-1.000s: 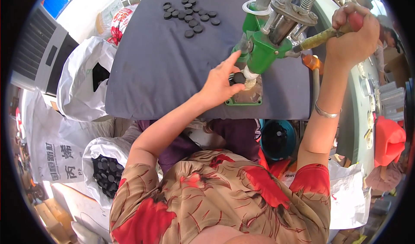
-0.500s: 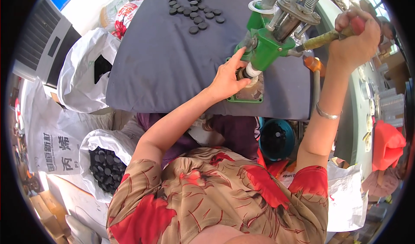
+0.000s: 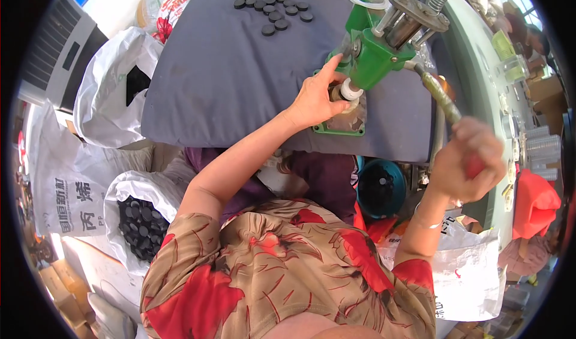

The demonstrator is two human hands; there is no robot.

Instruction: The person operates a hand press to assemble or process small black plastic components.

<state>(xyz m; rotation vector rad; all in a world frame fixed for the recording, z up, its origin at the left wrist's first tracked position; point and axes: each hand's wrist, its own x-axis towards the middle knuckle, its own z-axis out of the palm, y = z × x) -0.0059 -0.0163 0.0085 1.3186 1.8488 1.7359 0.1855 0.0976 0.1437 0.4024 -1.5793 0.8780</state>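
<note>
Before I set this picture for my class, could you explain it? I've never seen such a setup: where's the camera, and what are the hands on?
A camera worn on the person's head looks down through a wide lens, so straight edges bend. The left hand is at the foot of a green press, close beside its white tip; whether it pinches anything is hard to see. The right hand, blurred, grips the press's lever. Small, round black pieces lie on the grey cloth.

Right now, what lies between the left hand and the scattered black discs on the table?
In the head view, only grey cloth shows between the left hand and the black discs.
</note>
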